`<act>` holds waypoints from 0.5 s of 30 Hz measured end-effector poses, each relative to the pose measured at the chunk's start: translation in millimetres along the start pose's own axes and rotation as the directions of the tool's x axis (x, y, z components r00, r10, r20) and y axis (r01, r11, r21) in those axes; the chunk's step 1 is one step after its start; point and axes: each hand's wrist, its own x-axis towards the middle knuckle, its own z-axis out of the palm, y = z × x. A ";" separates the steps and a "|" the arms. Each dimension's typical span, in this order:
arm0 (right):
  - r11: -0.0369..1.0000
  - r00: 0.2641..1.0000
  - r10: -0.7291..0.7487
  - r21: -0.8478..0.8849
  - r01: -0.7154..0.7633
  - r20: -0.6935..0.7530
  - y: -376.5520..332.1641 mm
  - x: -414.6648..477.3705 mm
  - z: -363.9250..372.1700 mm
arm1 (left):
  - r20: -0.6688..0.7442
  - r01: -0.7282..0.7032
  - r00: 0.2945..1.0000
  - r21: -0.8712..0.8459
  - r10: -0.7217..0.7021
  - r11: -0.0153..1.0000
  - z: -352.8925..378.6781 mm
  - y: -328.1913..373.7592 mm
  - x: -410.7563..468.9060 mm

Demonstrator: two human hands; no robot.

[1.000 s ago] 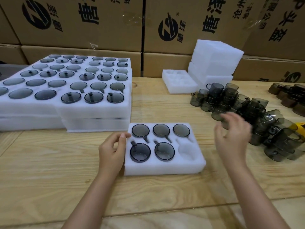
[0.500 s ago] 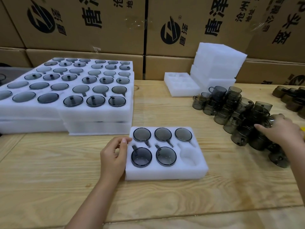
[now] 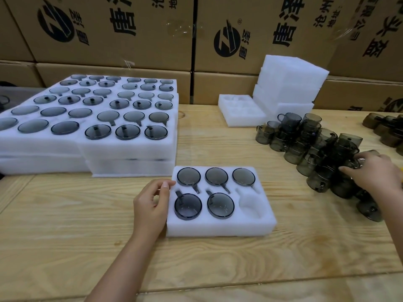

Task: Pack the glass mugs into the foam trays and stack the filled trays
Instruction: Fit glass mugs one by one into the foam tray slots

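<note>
Here, white foam tray [image 3: 220, 228], round smoky-glass mugs [image 3: 188, 206]

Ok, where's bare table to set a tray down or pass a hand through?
Free: the table in front of the part-filled tray; also the wood between the stacked trays and the empty tray. Crowded: the right, where the right hand grips a mug in the loose mugs.

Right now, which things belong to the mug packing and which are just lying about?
In the job: near tray, five mugs in, held by left hand; loose mugs, right hand gripping one; filled trays; empty trays.
Lying about: cardboard boxes; brown mugs.
</note>
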 end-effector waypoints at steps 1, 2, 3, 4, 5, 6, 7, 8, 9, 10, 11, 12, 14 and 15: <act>1.000 1.000 -0.002 0.005 0.002 -0.008 -0.1 -1.0 -0.2 | 0.001 -0.001 1.000 0.002 0.001 1.000 0.0 -0.2 0.0; 1.000 1.000 -0.007 0.017 0.007 -0.013 -0.1 -1.6 -0.2 | 0.001 -0.002 1.000 0.003 0.002 1.000 -0.1 -0.2 0.1; 0.999 1.000 -0.014 0.032 0.014 -0.016 0.3 -1.8 -0.3 | 0.002 -0.001 1.000 0.002 0.001 1.000 -0.1 -0.2 0.3; 0.999 1.000 -0.021 0.046 0.022 -0.022 0.8 -1.9 -0.2 | 0.004 0.000 1.000 0.000 0.000 1.000 0.0 -0.2 0.4; 0.998 0.999 -0.026 0.056 0.028 -0.030 1.0 -2.1 -0.1 | 0.005 0.001 1.000 -0.001 -0.001 1.000 0.0 -0.1 0.4; 0.997 0.999 -0.026 0.065 0.029 -0.037 1.2 -1.9 -0.5 | 0.005 0.002 1.000 -0.002 -0.002 1.000 0.2 -0.1 0.5; 0.997 0.999 -0.024 0.072 0.027 -0.042 1.1 -1.8 -1.0 | 0.005 0.002 1.000 -0.003 -0.002 1.000 0.0 -0.2 0.4; 0.997 0.999 -0.020 0.079 0.024 -0.043 0.6 -1.6 -1.5 | 0.005 0.003 1.000 -0.004 -0.003 1.000 0.0 -0.2 0.5; 0.996 0.999 -0.015 0.088 0.018 -0.037 0.6 -0.8 -1.8 | 0.005 0.005 1.000 -0.005 -0.005 1.000 -0.1 -0.3 0.6; 0.995 1.000 -0.008 0.100 0.011 -0.024 0.9 0.3 -1.9 | 0.006 0.006 1.000 -0.005 -0.006 1.000 -0.2 -0.4 0.6; 0.993 1.000 0.000 0.117 0.001 -0.008 1.7 1.7 -1.9 | 0.008 0.007 1.000 -0.006 -0.007 1.000 0.0 -0.6 0.7; 0.990 1.000 0.009 0.138 -0.010 0.007 2.9 3.1 -1.6 | 0.010 0.009 1.000 -0.007 -0.009 1.000 0.1 -0.7 0.9; 0.984 0.999 0.020 0.177 -0.024 0.025 5.3 6.3 -0.8 | 0.012 0.016 1.000 -0.004 -0.016 1.000 0.1 -0.7 1.0; 0.982 0.999 0.020 0.189 -0.024 0.026 6.0 7.8 -0.4 | 0.012 0.018 1.000 -0.001 -0.018 1.000 -0.1 -0.6 0.9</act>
